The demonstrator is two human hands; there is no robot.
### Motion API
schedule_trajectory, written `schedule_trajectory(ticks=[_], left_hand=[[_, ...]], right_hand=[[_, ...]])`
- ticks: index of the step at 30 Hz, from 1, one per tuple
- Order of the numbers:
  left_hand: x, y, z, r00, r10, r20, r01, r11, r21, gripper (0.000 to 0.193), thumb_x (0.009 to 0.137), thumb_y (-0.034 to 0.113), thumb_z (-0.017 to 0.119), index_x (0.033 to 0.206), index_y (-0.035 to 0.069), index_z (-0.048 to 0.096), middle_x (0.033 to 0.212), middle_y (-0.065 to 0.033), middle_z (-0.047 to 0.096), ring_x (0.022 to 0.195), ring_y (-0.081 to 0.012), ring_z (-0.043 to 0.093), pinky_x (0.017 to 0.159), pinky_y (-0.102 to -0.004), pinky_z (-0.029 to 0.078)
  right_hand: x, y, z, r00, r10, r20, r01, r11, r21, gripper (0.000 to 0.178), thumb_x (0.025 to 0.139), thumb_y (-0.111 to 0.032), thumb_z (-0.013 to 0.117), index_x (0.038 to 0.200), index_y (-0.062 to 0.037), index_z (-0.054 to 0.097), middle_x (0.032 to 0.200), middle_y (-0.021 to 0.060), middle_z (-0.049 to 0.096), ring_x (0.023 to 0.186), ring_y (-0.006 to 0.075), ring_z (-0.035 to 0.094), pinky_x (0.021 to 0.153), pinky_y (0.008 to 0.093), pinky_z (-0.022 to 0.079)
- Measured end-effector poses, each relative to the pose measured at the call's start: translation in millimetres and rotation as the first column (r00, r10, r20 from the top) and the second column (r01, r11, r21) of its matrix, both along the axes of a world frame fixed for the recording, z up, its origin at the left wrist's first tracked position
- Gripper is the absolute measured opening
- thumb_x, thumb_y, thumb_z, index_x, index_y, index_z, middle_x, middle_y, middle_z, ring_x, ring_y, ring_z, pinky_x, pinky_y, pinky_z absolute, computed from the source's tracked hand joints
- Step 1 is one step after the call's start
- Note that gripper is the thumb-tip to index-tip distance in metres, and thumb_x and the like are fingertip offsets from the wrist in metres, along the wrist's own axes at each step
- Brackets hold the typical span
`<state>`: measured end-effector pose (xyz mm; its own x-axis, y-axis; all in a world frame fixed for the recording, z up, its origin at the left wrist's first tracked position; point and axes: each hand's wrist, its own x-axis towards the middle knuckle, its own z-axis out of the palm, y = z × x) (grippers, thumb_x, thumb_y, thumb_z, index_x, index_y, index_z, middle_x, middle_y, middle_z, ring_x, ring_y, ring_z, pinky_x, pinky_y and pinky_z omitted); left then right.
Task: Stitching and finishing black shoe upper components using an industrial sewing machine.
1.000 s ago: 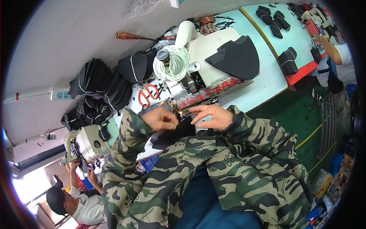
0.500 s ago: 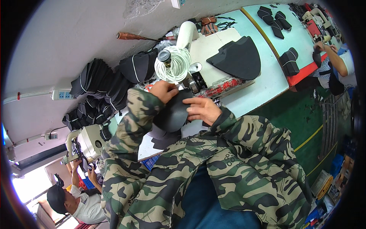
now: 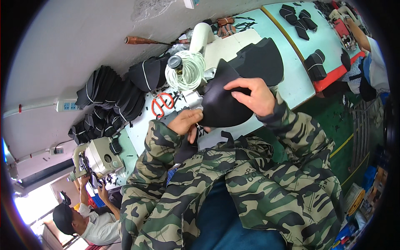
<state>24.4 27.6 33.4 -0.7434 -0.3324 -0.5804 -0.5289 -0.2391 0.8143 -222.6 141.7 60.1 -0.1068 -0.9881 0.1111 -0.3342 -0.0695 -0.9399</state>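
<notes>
A black panel (image 3: 223, 104) was held up between both hands above the table (image 3: 291, 79). Its upper right edge was pinched by the right hand (image 3: 254, 98), with the fingers (image 3: 239, 85) curled over the front face and the thumb laid lower across it. Its lower left edge was gripped by the left hand (image 3: 187, 121), the fingers closed around the edge and the knuckles turned upward. Both forearms, in camouflage sleeves (image 3: 287, 125), were raised from below, with the right one bent steeply at the wrist and the left one kept lower and closer to the body.

Just behind the panel, a coil of white cord (image 3: 185, 73) was seen on a spool, and beside it the white sewing machine (image 3: 208, 41). To the left of the left hand, red scissors (image 3: 160, 104) were laid on the table. Beyond the right hand, a larger black piece (image 3: 264, 60) was spread flat. Further left of the grip, stacks of black parts (image 3: 110, 98) were piled against the wall, with a power strip (image 3: 68, 105) mounted above them. Far to the lower left, another person (image 3: 83, 221) was seated at a second machine (image 3: 98, 154). Well off to the upper right, small black pieces (image 3: 314, 64) were scattered on the table, where a co-worker's arm (image 3: 362, 35) was also visible.
</notes>
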Motion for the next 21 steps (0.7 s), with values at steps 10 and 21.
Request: schedule_trajectory(ticks=[10,21], left_hand=[[-10.3,-48.1,-25.7,0.959,0.182,0.217,-0.223,0.958,0.182,0.018,0.090,0.022,0.049,0.078,0.011,0.055,0.050,-0.0004,0.047,0.033,-0.0079,0.035,0.030,-0.0224,0.023],[-34.1,-12.1,-35.9,0.977,0.186,0.101,-0.105,0.841,-0.532,0.025,0.092,0.017,0.047,0.080,-0.002,0.058,0.052,-0.0049,0.052,0.039,-0.0129,0.048,0.039,-0.0279,0.038]], right_hand=[[91.2,35.2,-43.0,0.943,0.176,-0.282,-0.162,0.984,0.070,0.041,0.078,-0.017,0.063,0.118,-0.0108,0.054,0.066,0.0178,0.059,0.053,0.0349,0.056,0.054,0.0415,0.046],[24.9,26.5,26.8,0.844,-0.071,-0.532,0.092,0.996,0.013,0.066,0.078,-0.004,0.058,0.138,-0.0079,0.032,0.102,0.0182,0.061,0.076,0.0327,0.062,0.067,0.0370,0.050]])
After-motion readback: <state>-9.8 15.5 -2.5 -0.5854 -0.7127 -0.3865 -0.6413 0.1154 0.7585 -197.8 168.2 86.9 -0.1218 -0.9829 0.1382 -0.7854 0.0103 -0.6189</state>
